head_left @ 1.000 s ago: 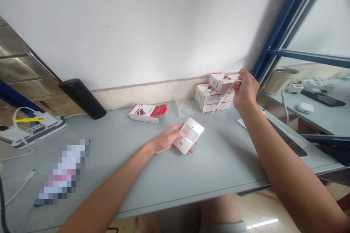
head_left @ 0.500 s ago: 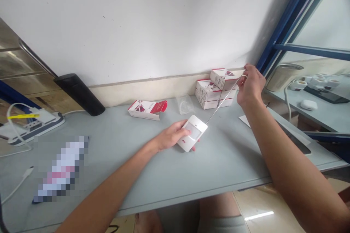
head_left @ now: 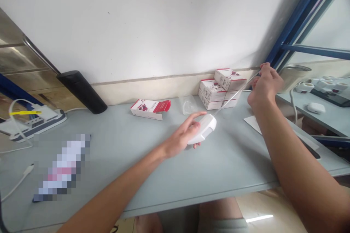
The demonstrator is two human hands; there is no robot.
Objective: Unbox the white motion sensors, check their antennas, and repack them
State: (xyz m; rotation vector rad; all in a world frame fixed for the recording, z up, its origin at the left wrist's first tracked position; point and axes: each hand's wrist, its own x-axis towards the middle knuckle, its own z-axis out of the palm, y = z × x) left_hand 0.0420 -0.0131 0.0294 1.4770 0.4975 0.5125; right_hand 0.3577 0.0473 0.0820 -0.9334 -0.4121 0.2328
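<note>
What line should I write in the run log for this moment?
left hand: holds white motion sensor | right hand: pinches metal antenna | behind: stacked boxes

The one camera sat on the person's head and looked forward and down across a pale grey-blue surface [head_left: 232,174] toward a white wall [head_left: 136,25]. It was close above the work: the left forearm [head_left: 117,185] and right forearm [head_left: 295,153] came in from the near side, the person's legs [head_left: 218,214] showed beneath the near edge, and a blue metal frame [head_left: 300,18] crossed the far right
</note>
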